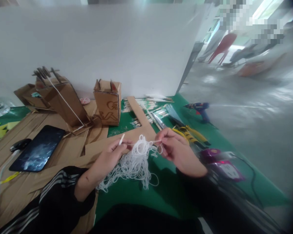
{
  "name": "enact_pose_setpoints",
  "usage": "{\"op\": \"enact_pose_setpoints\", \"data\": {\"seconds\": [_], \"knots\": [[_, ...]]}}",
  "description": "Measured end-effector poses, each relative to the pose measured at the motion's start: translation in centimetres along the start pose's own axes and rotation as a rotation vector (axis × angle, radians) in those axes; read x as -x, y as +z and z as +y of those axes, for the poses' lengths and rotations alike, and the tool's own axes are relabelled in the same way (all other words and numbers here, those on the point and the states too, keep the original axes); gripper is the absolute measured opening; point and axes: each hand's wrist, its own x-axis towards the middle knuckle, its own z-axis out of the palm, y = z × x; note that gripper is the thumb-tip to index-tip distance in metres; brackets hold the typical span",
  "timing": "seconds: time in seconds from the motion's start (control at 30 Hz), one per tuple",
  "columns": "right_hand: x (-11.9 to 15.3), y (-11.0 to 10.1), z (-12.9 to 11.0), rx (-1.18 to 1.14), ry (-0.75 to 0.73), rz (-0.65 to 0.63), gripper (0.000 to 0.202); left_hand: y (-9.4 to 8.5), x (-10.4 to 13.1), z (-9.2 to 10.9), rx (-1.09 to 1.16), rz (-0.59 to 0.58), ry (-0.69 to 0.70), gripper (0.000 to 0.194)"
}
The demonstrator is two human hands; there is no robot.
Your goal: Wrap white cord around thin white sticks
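Note:
A tangled heap of white string (136,164) hangs and lies between my two hands at the middle. My left hand (114,152) is closed, pinching the string, with a short white stick (121,139) poking up from its fingers. On the other side my right hand (172,146) pinches a strand near the top of the heap, and a small loop hangs by its fingertips. One strand is stretched from each hand towards the heap.
Cardboard boxes (107,104) stand at the back left. A phone (37,148) lies on cardboard. Pliers (189,133), a glue gun (199,109) and a purple device (224,167) with a cable are to the right. Thin sticks lie behind my hands. A white panel (95,48) rises behind.

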Motion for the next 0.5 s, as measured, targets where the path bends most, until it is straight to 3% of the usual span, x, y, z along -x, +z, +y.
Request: {"op": "enact_pose_setpoints", "data": {"seconds": [0.33,0.5], "knots": [[-0.24,-0.13,0.79,-0.098,0.097,-0.143,0.011,-0.31,0.38,0.09,0.212,-0.241,-0.191,0.017],[-0.26,-0.02,0.76,-0.119,0.176,-0.206,0.013,-0.43,0.25,-0.25,0.247,-0.299,-0.217,0.018]]}}
